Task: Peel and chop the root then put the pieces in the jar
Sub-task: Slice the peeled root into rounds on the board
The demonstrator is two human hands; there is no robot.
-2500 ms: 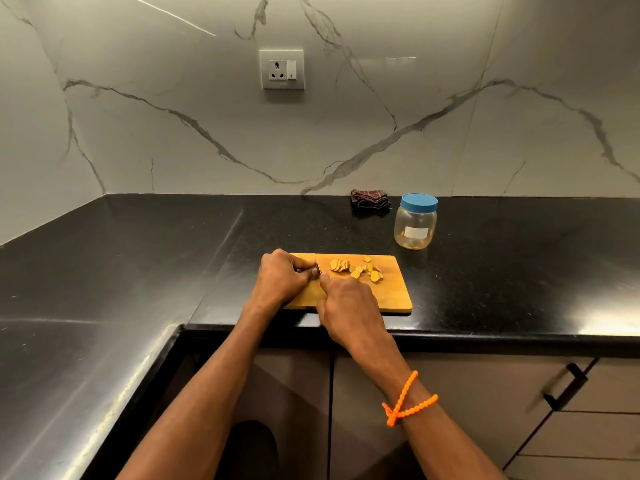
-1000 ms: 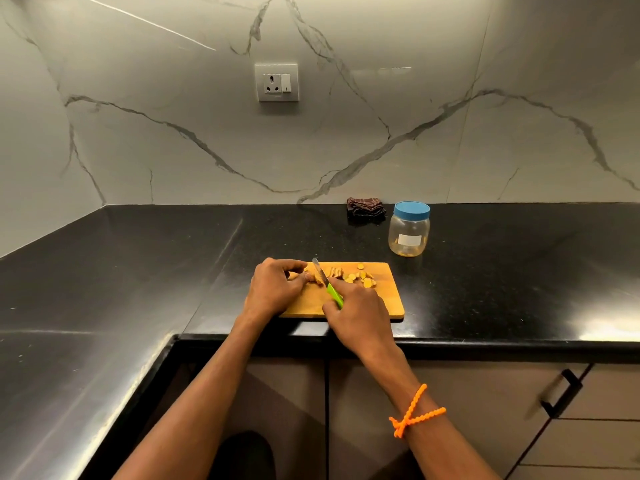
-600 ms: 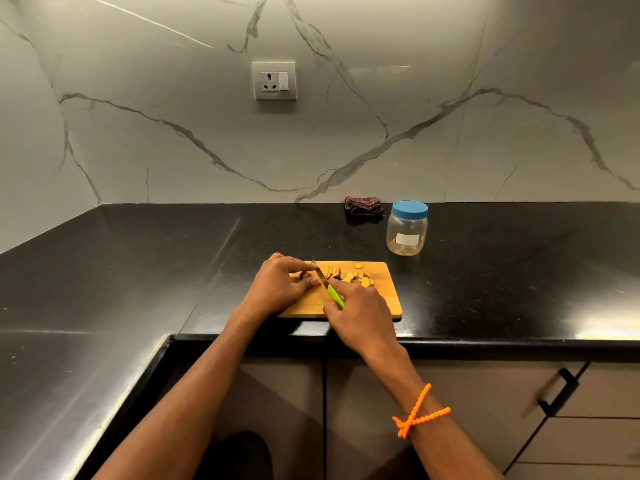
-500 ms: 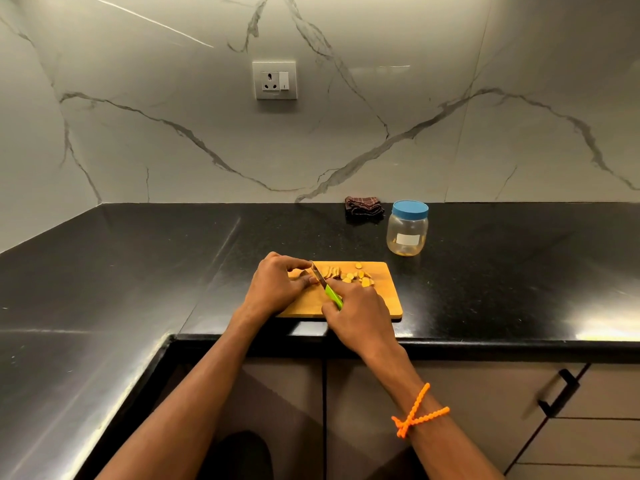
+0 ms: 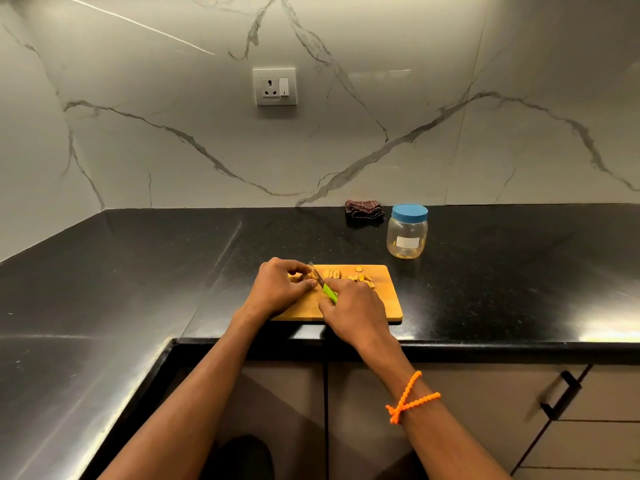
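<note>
root point(image 5: 304, 276), a small orange stub, sits on the flat wooden cutting board point(image 5: 388, 306), pinched by the left hand point(image 5: 280, 289) so it stays put. right hand point(image 5: 353, 310) fingers curl round the green-handled knife point(image 5: 323, 284), blade down beside it. orange slices point(image 5: 362, 278) wait by the see-through plastic jar with a blue lid point(image 5: 408, 233), lid on. a dark cloth point(image 5: 363, 208) lies on the black table point(image 5: 485, 271).

Warm, rather dim light falls from above, brightest on the marble wall point(image 5: 346, 140), where a thin streak of glare runs at the upper left. The black countertop point(image 5: 502, 271) carries a pale glare patch at its right front edge. Wide-angle distortion bows the edges, and the cabinet handle point(image 5: 559, 394) looks softly blurred.
</note>
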